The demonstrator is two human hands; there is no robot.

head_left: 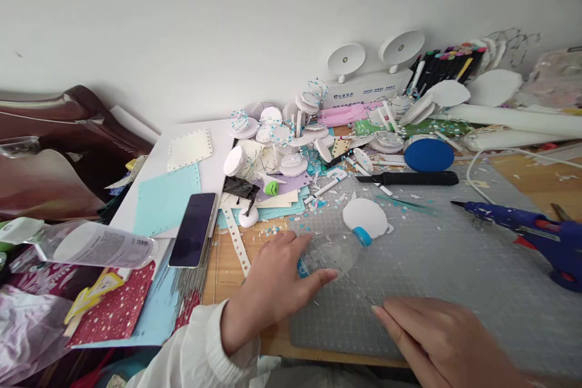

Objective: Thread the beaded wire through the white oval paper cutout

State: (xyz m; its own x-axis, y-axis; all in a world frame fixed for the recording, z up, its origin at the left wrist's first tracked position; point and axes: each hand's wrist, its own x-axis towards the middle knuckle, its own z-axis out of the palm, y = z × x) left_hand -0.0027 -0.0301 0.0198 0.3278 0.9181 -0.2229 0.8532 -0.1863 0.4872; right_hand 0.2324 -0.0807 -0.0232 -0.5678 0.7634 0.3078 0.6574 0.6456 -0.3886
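A small clear plastic bottle [339, 248] with a blue cap lies on its side on the grey cutting mat [422, 260]. My left hand [279, 282] is closed around the bottle's base end, thumb and fingers on either side. Between the thumb and fingertips of my right hand [436, 336] is the end of a thin wire [359, 288]. The wire runs up and left to the bottle's side; whether it is fixed there, I cannot tell. Just beyond the cap sits a white roundish foam piece [365, 217].
Past the mat lie a black utility knife [409, 178] and a blue disc [428, 154]. A blue glue gun [522, 224] with a white cord rests at right. White discs with beaded wire [282, 134] are heaped at the back. A phone [192, 230] lies at left.
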